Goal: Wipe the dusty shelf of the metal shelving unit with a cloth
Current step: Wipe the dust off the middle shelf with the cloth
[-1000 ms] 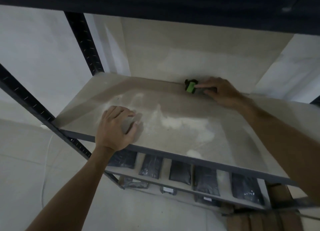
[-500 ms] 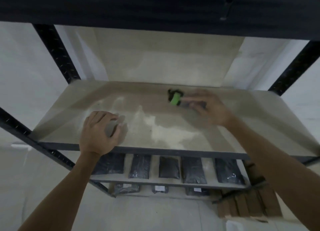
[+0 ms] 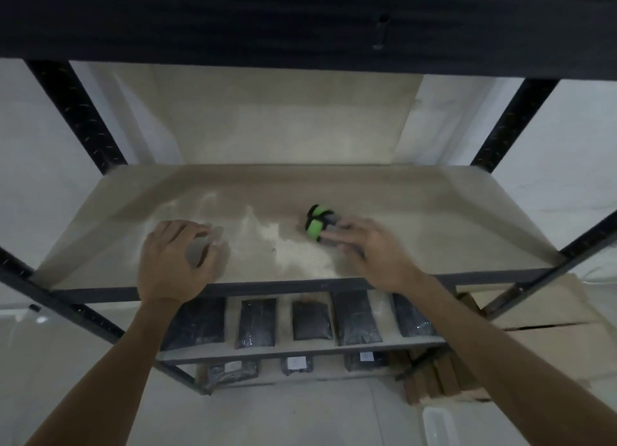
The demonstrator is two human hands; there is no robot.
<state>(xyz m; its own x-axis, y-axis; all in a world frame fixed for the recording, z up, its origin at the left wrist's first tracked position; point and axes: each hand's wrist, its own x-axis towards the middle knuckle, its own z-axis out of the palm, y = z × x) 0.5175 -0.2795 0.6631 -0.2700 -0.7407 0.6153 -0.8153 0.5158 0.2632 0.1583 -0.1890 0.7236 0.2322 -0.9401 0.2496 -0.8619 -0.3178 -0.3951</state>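
The beige shelf point(image 3: 427, 212) of the dark metal unit has pale dust streaks point(image 3: 283, 245) across its middle. A bunched cloth point(image 3: 316, 226), bright green with black bands and a grey part, lies on the shelf just right of the dust. My right hand point(image 3: 372, 248) grips its grey end and presses it to the board; motion blurs the fingers. At the front left edge rests my left hand point(image 3: 173, 262), fingers bent on the board and holding nothing.
A dark upper beam point(image 3: 300, 21) hangs low over the shelf. Black perforated posts point(image 3: 76, 111) point(image 3: 514, 121) stand at the back corners. Several black packets point(image 3: 310, 318) line the lower shelf. Cardboard boxes point(image 3: 551, 328) sit at the right, a white container point(image 3: 437, 425) on the floor.
My right hand has dragged the cloth from the back edge of the shelf toward the middle front. The left hand has kept its place at the front edge. The view has swung.
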